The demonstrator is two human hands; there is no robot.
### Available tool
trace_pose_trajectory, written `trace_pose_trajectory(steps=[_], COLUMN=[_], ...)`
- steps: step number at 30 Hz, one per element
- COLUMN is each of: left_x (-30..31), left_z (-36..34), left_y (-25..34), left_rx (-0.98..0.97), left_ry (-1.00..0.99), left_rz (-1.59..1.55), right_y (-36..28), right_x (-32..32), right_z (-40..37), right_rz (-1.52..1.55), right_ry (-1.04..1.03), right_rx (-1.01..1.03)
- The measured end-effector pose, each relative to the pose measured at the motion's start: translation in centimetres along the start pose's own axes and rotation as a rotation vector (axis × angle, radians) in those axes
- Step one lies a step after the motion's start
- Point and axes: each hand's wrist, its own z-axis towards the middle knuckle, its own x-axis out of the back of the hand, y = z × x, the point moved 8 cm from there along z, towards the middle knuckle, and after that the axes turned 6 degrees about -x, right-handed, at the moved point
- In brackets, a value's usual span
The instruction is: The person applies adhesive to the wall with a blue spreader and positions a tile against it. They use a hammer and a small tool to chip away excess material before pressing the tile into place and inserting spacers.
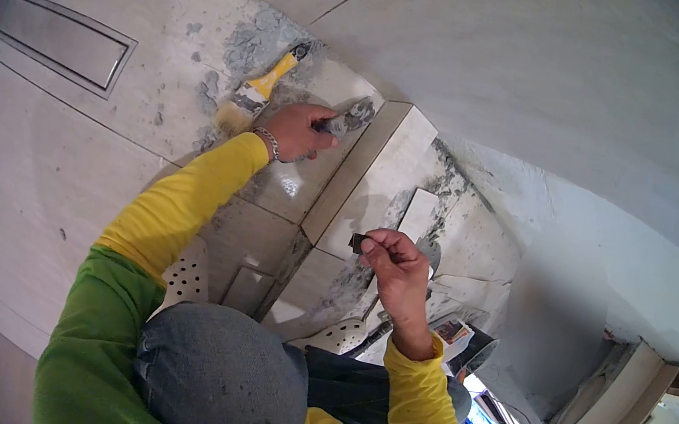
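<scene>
My left hand (299, 131), with a bracelet at the wrist, is closed around a grey, mortar-smeared tool (348, 117) near the raised tiled ledge. Beside that hand lies a brush (260, 88) with a yellow handle and pale bristles, on the tiled floor. My right hand (396, 264) pinches a small dark piece (358, 243) between thumb and fingers, above the light top of the ledge (386, 166). What the piece is cannot be made out.
Grey mortar (254, 46) is smeared over the floor tiles near the wall. A framed rectangular drain cover (58, 40) lies at the upper left. A narrow tile strip (418, 213) rests past the ledge. Stacked panels (607, 419) stand at the lower right.
</scene>
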Motion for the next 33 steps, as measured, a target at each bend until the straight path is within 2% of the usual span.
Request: trace_pose_trajectory(steps=[7,10,12,14,16,17,19,20,22,23,25,29,31,33], left_x=[0.2,0.3,0.3,0.4,0.6,0.7,0.3,0.5,0.7,0.8,0.8,0.8,1.0,1.1], left_z=[-0.1,0.0,-0.1,-0.3,-0.7,-0.5,-0.2,-0.4,-0.8,-0.7,-0.4,-0.1,0.1,0.0], left_y=[0.2,0.0,-0.1,0.6,1.8,1.6,0.4,0.7,1.5,1.3,0.9,0.1,0.7,0.8], left_rx=[0.004,-0.025,-0.014,-0.005,-0.008,-0.009,0.029,0.030,0.013,0.012,-0.009,-0.036,-0.140,-0.146], left_ry=[-0.007,-0.023,-0.014,-0.002,-0.036,-0.028,-0.079,-0.073,-0.054,-0.051,-0.038,0.004,-0.006,0.003], left_rz=[-0.004,-0.039,-0.077,-0.118,0.012,0.005,-0.052,-0.061,-0.052,-0.062,-0.028,-0.035,0.128,0.151], right_y=[0.3,-0.3,-2.1,-5.5,-11.2,-14.0,-16.6,-17.3,-16.2,-15.9,-13.3,-11.9,-11.5,-10.6], right_x=[-0.6,-0.7,0.2,0.4,-0.9,-2.9,-6.1,-7.1,-9.8,-10.3,-11.4,-11.9,-12.0,-11.8], right_z=[0.5,1.1,2.2,4.1,6.2,7.0,9.7,11.2,14.5,15.8,17.8,19.7,20.0,20.9], right_rz=[0.038,-0.015,-0.207,-0.360,-0.807,-0.969,-1.158,-1.165,-1.645,-1.653,-1.872,-1.993,-2.003,-2.015], right_ry=[0.013,-0.010,0.072,0.073,0.150,0.113,0.040,0.032,-0.081,-0.088,-0.196,-0.202,-0.233,-0.234], right_rx=[-0.020,0.008,0.096,0.301,0.616,0.859,0.901,0.901,0.796,0.795,0.814,0.655,0.570,0.545])
